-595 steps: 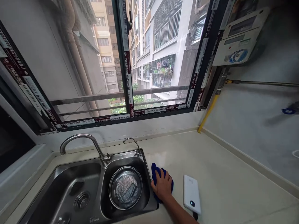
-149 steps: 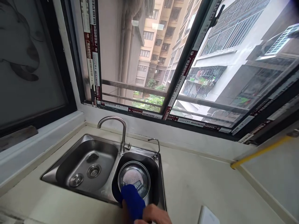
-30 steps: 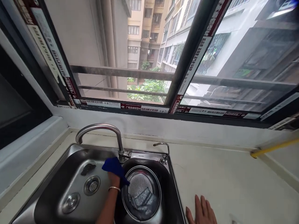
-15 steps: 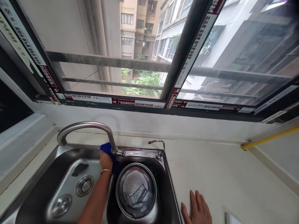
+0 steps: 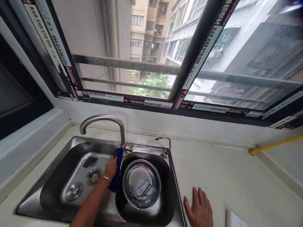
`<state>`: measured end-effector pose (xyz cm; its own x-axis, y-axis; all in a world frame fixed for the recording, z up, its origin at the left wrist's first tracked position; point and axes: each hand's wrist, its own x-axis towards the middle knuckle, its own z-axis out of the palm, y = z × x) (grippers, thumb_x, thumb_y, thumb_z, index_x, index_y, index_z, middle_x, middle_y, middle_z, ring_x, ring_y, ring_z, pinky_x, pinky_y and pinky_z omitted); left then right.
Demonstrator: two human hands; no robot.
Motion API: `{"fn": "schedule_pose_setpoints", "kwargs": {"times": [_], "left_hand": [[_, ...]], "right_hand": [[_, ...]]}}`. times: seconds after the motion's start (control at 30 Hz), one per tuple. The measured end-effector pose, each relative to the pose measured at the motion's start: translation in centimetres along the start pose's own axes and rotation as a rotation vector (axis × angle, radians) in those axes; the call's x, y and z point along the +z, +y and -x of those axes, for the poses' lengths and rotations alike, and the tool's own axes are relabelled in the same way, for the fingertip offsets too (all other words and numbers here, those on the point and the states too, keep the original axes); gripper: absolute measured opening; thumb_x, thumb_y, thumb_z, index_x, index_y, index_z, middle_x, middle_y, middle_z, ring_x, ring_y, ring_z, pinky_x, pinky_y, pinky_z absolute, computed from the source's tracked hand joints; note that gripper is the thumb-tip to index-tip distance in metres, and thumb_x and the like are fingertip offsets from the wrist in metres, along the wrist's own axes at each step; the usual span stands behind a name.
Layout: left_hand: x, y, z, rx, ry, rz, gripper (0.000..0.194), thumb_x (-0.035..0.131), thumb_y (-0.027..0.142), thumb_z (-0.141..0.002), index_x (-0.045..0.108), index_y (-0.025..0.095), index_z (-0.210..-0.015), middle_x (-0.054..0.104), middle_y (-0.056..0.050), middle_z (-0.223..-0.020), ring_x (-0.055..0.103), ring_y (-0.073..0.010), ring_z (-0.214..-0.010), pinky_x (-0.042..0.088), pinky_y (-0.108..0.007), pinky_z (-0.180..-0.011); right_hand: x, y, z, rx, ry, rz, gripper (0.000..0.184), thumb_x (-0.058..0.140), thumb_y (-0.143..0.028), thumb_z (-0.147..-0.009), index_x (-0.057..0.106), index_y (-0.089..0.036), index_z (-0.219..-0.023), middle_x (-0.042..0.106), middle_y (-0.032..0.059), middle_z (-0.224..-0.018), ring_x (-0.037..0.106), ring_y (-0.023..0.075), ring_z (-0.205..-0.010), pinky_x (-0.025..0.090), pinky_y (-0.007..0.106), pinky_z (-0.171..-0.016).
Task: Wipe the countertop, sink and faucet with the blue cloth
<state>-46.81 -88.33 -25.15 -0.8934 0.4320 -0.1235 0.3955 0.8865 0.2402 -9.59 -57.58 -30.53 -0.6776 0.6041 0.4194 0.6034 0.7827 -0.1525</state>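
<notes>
My left hand [image 5: 111, 167] is closed on a blue cloth [image 5: 115, 179], which it presses along the divider between the two basins of a steel sink [image 5: 26, 206]. A bracelet circles that wrist. Just behind the cloth rises the curved faucet [image 5: 122, 132]. On the pale countertop, right of the sink, rests my right hand [image 5: 200, 209], flat with its fingers apart and nothing in it. In the right basin sits a round metal strainer bowl [image 5: 137, 172] with a crumpled grey cloth [image 5: 145, 192] inside.
The left basin holds a drain [image 5: 94, 176], a round metal stopper [image 5: 74, 191] and a dark scrap [image 5: 90, 161]. A small thin tap [image 5: 167, 146] stands at the sink's back right corner. A white-edged object [image 5: 236, 219] lies on the counter, near a yellow pipe [image 5: 274, 145].
My left hand has drawn the blue cloth from behind the faucet toward me, onto the divider. The faucet's spout looks turned farther left. My right hand stays on the counter; the view has shifted.
</notes>
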Motion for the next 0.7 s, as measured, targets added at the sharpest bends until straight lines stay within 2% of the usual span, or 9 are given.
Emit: {"fn": "schedule_pose_setpoints", "kwargs": {"times": [0.13,0.27,0.33,0.43,0.53,0.7], "left_hand": [[0.1,1.0,2.6,0.093,-0.049,0.011,0.052,0.043,0.015,-0.095,0.057,0.034,-0.141,0.057,-0.014,-0.127,0.065,-0.0274,-0.108,0.055,-0.038,-0.087],[0.0,1.5,5.0,0.113,-0.048,0.050,0.051,0.049,0.015,-0.091,0.063,0.039,-0.134,0.059,-0.011,-0.124,0.065,-0.0266,-0.108,0.054,-0.036,-0.088],[0.0,1.2,6.1,0.090,-0.017,0.079,0.050,0.048,0.018,-0.094,0.061,0.040,-0.137,0.061,-0.009,-0.122,0.066,-0.0247,-0.107,0.053,-0.035,-0.089],[0.4,0.6,7.4,-0.005,0.060,0.124,0.050,0.044,0.028,-0.098,0.049,0.033,-0.148,0.062,-0.011,-0.120,0.066,-0.0251,-0.105,0.053,-0.036,-0.089],[1.1,0.4,7.6,-0.088,0.117,0.168,0.056,0.048,0.039,-0.098,0.043,0.025,-0.152,0.062,-0.013,-0.122,0.067,-0.0284,-0.105,0.054,-0.039,-0.087],[1.9,0.9,5.4,-0.165,0.178,0.258,0.058,0.041,0.040,-0.100,0.037,0.015,-0.153,0.057,-0.017,-0.138,0.065,-0.0295,-0.116,0.052,-0.042,-0.097]], "right_hand": [[-0.3,0.0,0.0,-0.012,-0.004,-0.044,0.082,0.023,-0.067,-0.095,0.051,-0.005,-0.142,0.049,0.0254,-0.147,0.031,0.0405,-0.147,0.031,0.061,-0.116],[0.1,0.5,0.1,-0.018,0.007,-0.066,0.085,0.022,-0.069,-0.095,0.050,-0.004,-0.141,0.047,0.0269,-0.148,0.034,0.0410,-0.145,0.032,0.061,-0.115],[0.4,0.8,0.1,-0.009,0.001,-0.056,0.089,0.021,-0.071,-0.094,0.052,-0.001,-0.140,0.045,0.0284,-0.148,0.034,0.0419,-0.144,0.034,0.060,-0.114],[0.7,0.9,0.1,0.010,-0.017,-0.052,0.090,0.022,-0.071,-0.093,0.052,-0.001,-0.140,0.044,0.0282,-0.149,0.034,0.0424,-0.144,0.035,0.059,-0.114],[0.8,0.8,0.2,0.045,-0.025,-0.050,0.087,0.025,-0.070,-0.092,0.051,-0.003,-0.142,0.044,0.0259,-0.151,0.033,0.0419,-0.145,0.035,0.060,-0.114],[1.0,1.1,0.3,0.052,-0.043,-0.041,0.087,0.025,-0.069,-0.092,0.050,-0.003,-0.143,0.043,0.0261,-0.152,0.032,0.0424,-0.146,0.035,0.060,-0.114]]}}
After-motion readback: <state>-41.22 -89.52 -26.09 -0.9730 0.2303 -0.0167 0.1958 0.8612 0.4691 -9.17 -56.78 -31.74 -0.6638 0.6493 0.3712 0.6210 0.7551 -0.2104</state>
